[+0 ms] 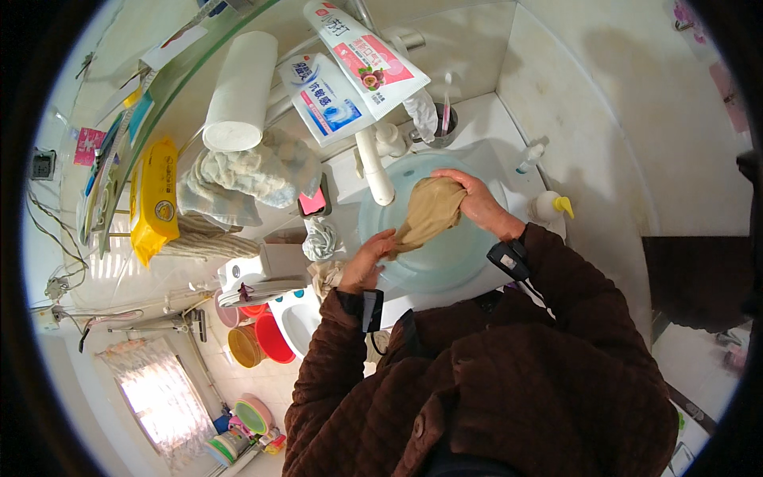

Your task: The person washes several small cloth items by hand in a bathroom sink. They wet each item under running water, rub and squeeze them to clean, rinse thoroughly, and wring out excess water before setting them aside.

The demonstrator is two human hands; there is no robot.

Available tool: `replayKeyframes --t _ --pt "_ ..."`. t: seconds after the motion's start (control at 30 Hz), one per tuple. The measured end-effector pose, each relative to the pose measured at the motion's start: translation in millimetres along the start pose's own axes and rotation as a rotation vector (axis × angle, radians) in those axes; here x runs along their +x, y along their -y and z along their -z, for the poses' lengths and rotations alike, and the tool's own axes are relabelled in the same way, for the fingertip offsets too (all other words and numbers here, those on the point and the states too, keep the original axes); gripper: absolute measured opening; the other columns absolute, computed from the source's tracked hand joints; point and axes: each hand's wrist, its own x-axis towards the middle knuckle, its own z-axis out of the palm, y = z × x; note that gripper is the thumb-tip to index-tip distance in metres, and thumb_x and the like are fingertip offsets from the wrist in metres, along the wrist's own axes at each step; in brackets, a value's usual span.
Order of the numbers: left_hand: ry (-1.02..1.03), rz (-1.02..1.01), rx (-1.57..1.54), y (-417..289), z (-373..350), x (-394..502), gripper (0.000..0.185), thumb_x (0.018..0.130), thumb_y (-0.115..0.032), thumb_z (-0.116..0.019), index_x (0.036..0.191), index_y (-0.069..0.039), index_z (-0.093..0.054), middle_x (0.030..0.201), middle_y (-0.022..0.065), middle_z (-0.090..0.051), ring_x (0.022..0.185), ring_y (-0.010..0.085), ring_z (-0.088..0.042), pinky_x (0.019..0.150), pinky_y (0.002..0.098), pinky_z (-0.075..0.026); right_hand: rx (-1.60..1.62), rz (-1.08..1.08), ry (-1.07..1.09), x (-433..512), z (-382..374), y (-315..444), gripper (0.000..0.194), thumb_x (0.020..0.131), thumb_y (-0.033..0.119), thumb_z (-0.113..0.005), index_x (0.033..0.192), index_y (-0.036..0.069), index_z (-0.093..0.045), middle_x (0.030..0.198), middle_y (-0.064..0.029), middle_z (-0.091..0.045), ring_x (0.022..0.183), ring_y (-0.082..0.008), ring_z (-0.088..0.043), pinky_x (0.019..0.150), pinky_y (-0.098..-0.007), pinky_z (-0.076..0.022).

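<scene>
A wet-looking tan fabric piece (432, 208), perhaps a sock or stocking, stretches between my two hands over a pale, translucent basin (468, 271) with water in it. The basin sits in the white washbasin (498, 158). At the fabric's upper right end, my right hand (486, 206) grips it with fingers curled over the top. Its narrower lower end is pinched by my left hand (368, 260), near the basin's left rim. Above the basin reaches a white faucet (375, 170). Left of it, a bunched light cloth (320, 239) and a beige cloth (326, 275) lie on the ledge.
Pink soap (312, 201) rests in a dark dish. A yellow-topped pump bottle (548, 207) and a small bottle (530, 158) stand at right. A mug (444, 134) holds a toothbrush. Toothpaste tubes (375, 59), a white paper roll (241, 89) and yellow wipes (154, 203) are overhead.
</scene>
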Motion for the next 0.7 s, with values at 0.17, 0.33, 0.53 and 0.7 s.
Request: replayKeyframes --t 0.17,0.33,0.53,0.7 --pt "0.121 0.288 -0.618 0 -41 18 0.109 0.079 -0.069 -0.056 0.15 -0.022 0.011 0.155 0.022 0.004 0.139 0.0499 -0.011 0.107 0.0662 -0.021 0.095 -0.131 0.076 -5 -13 8 0.027 0.085 -0.005 -0.05 0.109 0.004 -0.059 0.106 -0.0024 -0.061 0.098 -0.0122 -0.057 0.087 -0.0283 -0.0466" --pt "0.34 0.216 -1.026 -2 -54 38 0.083 0.083 -0.071 -0.048 0.142 -0.015 -0.028 0.144 0.0166 -0.034 0.13 0.0401 -0.037 0.106 0.0603 -0.029 0.362 -0.235 0.202 -22 -25 4 0.019 0.091 0.007 -0.049 0.107 0.005 -0.058 0.103 -0.0025 -0.061 0.093 -0.0114 -0.058 0.083 -0.027 -0.0475" --pt "0.298 0.064 -1.006 3 -48 46 0.048 0.091 -0.046 -0.053 0.123 -0.011 -0.053 0.129 0.0112 -0.055 0.121 0.0336 -0.05 0.104 0.0554 -0.034 0.868 -0.431 0.114 -36 -21 -2 0.024 0.097 0.023 -0.043 0.111 0.009 -0.056 0.107 -0.0015 -0.062 0.1 -0.0156 -0.06 0.089 -0.032 -0.048" --pt "0.236 -0.052 -0.995 0 -55 38 0.049 0.09 -0.042 -0.053 0.126 -0.008 -0.052 0.133 0.0113 -0.052 0.124 0.0339 -0.047 0.105 0.0562 -0.032 0.864 -0.53 -0.193 -29 -20 -19 0.029 0.098 0.024 -0.039 0.114 0.007 -0.056 0.113 -0.0038 -0.062 0.104 -0.0189 -0.059 0.091 -0.0351 -0.0477"
